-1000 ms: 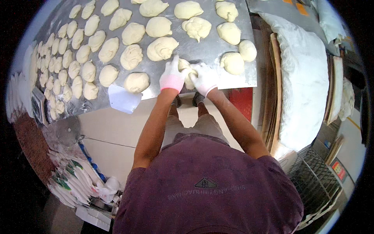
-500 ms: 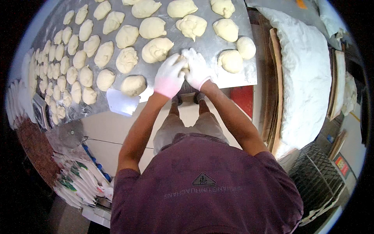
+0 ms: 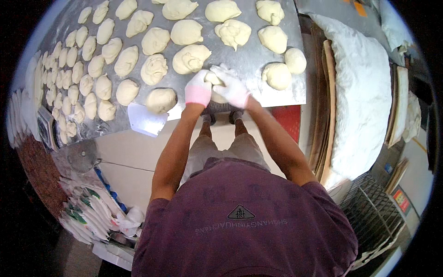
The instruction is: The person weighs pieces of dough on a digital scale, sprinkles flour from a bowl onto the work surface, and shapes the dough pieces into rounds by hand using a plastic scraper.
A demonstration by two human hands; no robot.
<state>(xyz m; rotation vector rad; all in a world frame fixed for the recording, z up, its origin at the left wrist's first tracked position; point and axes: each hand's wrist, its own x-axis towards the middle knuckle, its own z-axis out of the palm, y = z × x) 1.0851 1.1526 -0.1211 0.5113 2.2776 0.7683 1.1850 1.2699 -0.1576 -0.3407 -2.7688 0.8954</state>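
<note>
Both of my hands wear white gloves with pink cuffs and meet at the near edge of the metal table. My left hand (image 3: 198,89) is closed around one side of a piece of dough (image 3: 212,78). On its other side, my right hand (image 3: 231,86) curves over the same piece, its fingers pressed against it. Most of that dough is hidden by the gloves. Just beyond my left hand lies a folded dough lump (image 3: 191,59). Two rounded, smoother dough balls, one nearer (image 3: 277,76) and one farther (image 3: 295,61), touch each other to the right.
Many dough lumps cover the floured metal table (image 3: 249,60) in rows to the left. A white plastic scraper-like sheet (image 3: 146,119) hangs at the near edge. To the right stand wooden boards (image 3: 328,115) and a white cloth-covered stack (image 3: 362,101). Bags (image 3: 94,214) lie lower left.
My hands have turned over the dough between them, the left wrist coming closer to the right. A bit of dough now shows between the gloves. The whole view has shifted slightly.
</note>
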